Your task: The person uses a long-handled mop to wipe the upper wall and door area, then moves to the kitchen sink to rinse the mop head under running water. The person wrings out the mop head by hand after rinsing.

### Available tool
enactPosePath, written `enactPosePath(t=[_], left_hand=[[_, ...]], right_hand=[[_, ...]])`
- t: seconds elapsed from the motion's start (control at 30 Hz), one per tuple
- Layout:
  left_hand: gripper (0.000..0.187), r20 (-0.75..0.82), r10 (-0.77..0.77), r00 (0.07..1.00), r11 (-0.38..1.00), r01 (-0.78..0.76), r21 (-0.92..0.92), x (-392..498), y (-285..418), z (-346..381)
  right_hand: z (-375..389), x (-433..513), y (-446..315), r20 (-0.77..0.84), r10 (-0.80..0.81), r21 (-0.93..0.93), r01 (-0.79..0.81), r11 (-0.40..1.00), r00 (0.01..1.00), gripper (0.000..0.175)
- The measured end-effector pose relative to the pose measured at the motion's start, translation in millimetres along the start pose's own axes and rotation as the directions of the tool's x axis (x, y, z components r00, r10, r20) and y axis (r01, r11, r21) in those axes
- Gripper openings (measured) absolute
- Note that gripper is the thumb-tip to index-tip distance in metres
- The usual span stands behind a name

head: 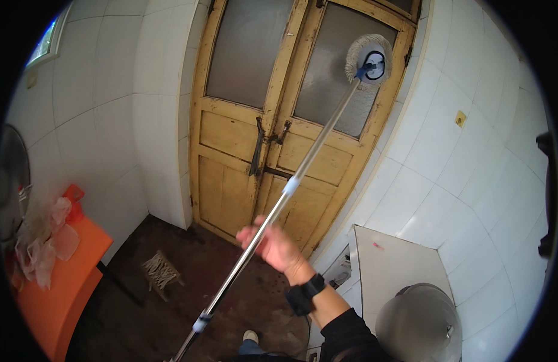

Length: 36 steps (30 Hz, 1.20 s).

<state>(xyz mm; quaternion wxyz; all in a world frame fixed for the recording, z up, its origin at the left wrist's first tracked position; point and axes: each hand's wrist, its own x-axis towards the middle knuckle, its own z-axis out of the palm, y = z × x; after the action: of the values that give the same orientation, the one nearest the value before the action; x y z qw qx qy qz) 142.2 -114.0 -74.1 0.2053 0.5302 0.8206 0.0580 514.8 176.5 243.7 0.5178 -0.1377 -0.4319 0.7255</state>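
A mop with a telescopic metal pole [274, 214] slants up across the view from the bottom edge. Its fringed pale mop head [353, 50] is up in front of the frosted glass pane [322, 86] of a worn yellow wooden door [315, 156]; whether it touches the glass is unclear. Behind the middle of the pole is my right hand [279, 249], blurred, with fingers apart and not wrapped around it. Contact between hand and pole cannot be made out. A black band with a box [301, 296] is on my right wrist. My left hand is out of view.
At left, an orange table [80, 253] carries crumpled plastic bags [39, 258]. A small woven-top stool [161, 273] stands on the dark floor [215, 258]. To the right, a rounded metal vessel [417, 323] sits on a tiled counter [396, 262] beside the white tiled wall [442, 194].
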Motion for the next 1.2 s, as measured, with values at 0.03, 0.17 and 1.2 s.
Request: enactPosePath(t=[0.03, 0.17, 1.2], left_hand=[[0.030, 0.038, -0.060, 0.997, 0.998, 0.060, 0.008, -2, -8, 5], [0.034, 0.118, -0.038, 0.992, 0.991, 0.053, -0.127, -4, -25, 29], [0.032, 0.180, 0.043, 0.983, 0.770, 0.083, -0.632, -58, -11, 28]], right_hand=[[4, 11, -17, -0.100, -0.114, -0.033, 0.111, 0.993, 0.988, 0.026], [12, 44, -53, -0.230, 0.004, 0.077, 0.014, 0.997, 0.973, 0.025], [99, 21, 274, 0.370, 0.929, -0.785, -0.529, 0.321, 0.014, 0.030]])
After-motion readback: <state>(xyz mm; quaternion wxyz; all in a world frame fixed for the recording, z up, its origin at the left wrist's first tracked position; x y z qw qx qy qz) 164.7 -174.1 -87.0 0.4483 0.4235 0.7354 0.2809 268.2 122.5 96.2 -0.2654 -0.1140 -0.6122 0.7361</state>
